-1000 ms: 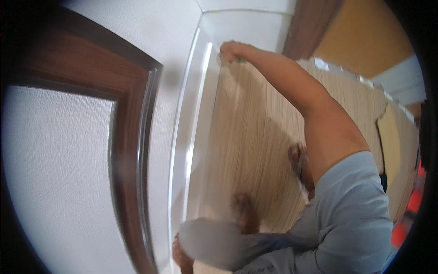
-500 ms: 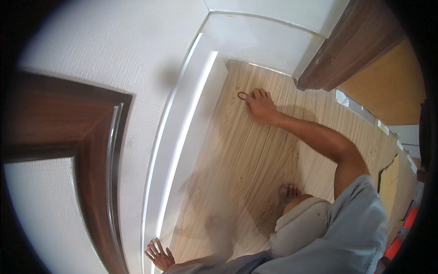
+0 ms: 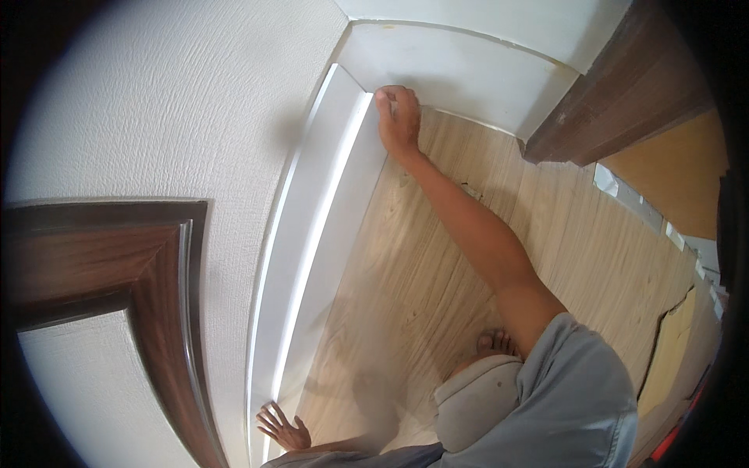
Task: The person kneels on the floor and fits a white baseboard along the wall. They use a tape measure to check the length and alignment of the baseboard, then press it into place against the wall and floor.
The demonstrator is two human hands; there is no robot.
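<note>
A long white skirting board (image 3: 307, 257) with a raised ledge runs along the foot of the left wall. Over its far end, by the corner, my right hand (image 3: 399, 117) has its fingers bent and close together, gripping at the ledge; the fingertips are partly hidden. At the near end my left hand (image 3: 284, 427) lies against the board with its fingers spread. On the floor, beside my right forearm, a small dark thing (image 3: 470, 189) shows in part; the arm covers the rest.
Wood-look planks cover the floor (image 3: 437, 273). My foot (image 3: 495, 341) and bent knee (image 3: 476, 402) are at the lower middle. A brown door frame (image 3: 616, 86) stands at the far right, and dark wood trim (image 3: 168, 296) crosses the left wall. At right, the floor edge has a broken gap (image 3: 663, 343).
My right hand has moved from the floor, where a dark loop showed beside it, up and left to the board's far end. My left hand stays on the near end.
</note>
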